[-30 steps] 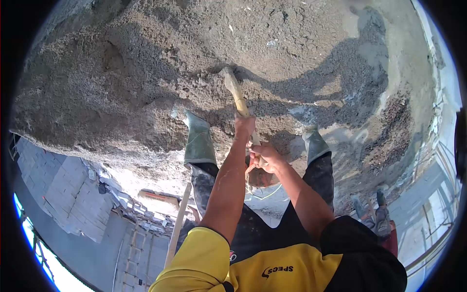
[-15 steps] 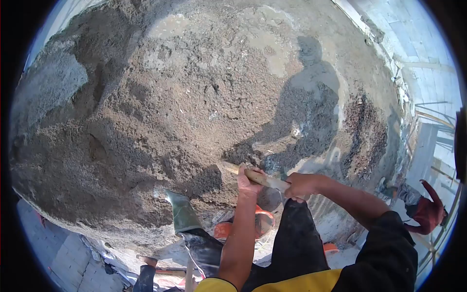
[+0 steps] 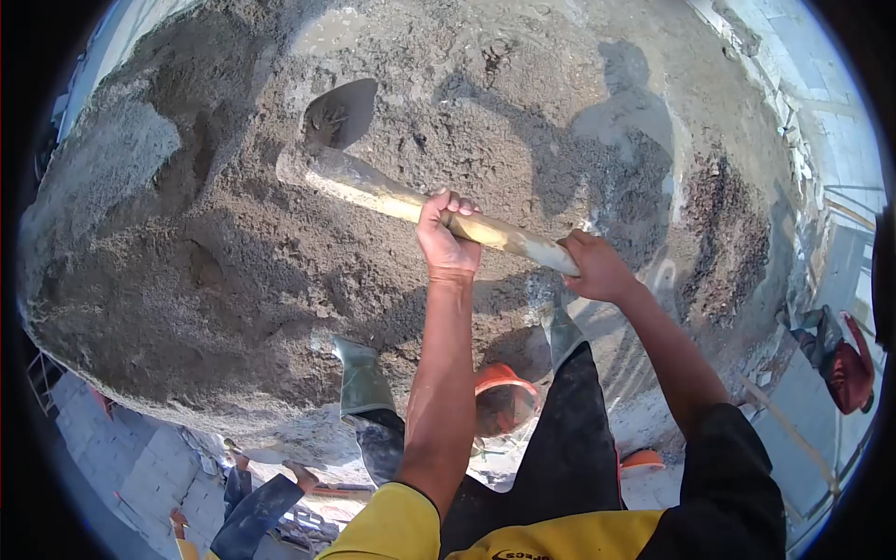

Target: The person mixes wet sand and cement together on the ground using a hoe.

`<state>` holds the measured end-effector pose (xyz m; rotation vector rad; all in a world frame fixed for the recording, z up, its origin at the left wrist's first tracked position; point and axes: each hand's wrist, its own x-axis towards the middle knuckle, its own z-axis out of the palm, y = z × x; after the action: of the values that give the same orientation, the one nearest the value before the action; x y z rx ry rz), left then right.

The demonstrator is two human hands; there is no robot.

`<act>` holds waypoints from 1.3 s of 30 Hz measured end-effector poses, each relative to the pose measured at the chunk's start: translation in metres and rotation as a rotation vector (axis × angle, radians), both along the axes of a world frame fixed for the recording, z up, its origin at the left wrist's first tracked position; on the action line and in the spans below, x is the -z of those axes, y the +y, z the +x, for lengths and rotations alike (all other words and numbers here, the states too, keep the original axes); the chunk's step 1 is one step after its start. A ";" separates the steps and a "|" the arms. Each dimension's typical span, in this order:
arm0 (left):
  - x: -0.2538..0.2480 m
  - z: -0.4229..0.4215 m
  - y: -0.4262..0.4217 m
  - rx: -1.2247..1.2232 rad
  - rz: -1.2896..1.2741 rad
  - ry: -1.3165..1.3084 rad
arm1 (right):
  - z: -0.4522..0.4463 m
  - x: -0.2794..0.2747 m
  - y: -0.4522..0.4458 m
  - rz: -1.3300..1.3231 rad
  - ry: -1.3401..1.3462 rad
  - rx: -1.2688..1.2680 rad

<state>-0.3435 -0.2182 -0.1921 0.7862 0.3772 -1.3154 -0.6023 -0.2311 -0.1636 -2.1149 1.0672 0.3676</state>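
Observation:
A hoe with a thick wooden handle (image 3: 373, 196) is held up over a heap of grey-brown sandy mix (image 3: 280, 308). Its broad metal blade (image 3: 350, 112) hangs at the far left end, above the upper part of the heap. My left hand (image 3: 450, 233) is closed around the middle of the handle. Farther right, my right hand (image 3: 597, 266) grips the handle's near end. Both of my legs, in dark trousers and green boots (image 3: 364, 373), stand at the heap's lower edge.
An orange bucket (image 3: 504, 401) sits between my legs, with another orange object (image 3: 642, 459) beside my right leg. A person in a red top (image 3: 847, 369) is at the right. Another person's legs (image 3: 257, 513) show at lower left. Dark reddish gravel (image 3: 719, 233) lies right of my shadow.
The hoe has come up from low near my legs, and its blade now shows at upper left. Both hands have risen away from my body, still on the handle.

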 end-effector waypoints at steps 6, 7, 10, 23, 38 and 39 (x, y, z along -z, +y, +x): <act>0.014 0.213 0.088 0.156 0.575 -0.908 | 0.261 0.070 0.162 0.664 -0.471 0.428; 0.039 0.238 0.109 0.244 0.715 -1.070 | 0.292 0.073 0.177 0.896 -0.510 0.535; 0.107 0.255 0.174 0.574 1.096 -1.200 | 0.330 0.099 0.238 1.256 -0.490 0.758; 0.162 0.112 0.296 0.204 0.992 0.064 | 0.200 0.087 0.280 1.040 0.149 0.583; -0.072 0.070 0.150 -0.065 0.489 -0.672 | 0.129 -0.048 0.210 0.522 -0.129 0.418; -0.089 0.130 0.157 -0.059 0.512 -0.866 | 0.205 -0.037 0.218 0.557 -0.296 0.412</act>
<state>-0.2139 -0.0614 -0.1028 1.6643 0.0255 -0.7135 -0.3977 -0.0130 -0.1265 -1.3686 1.0439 0.1215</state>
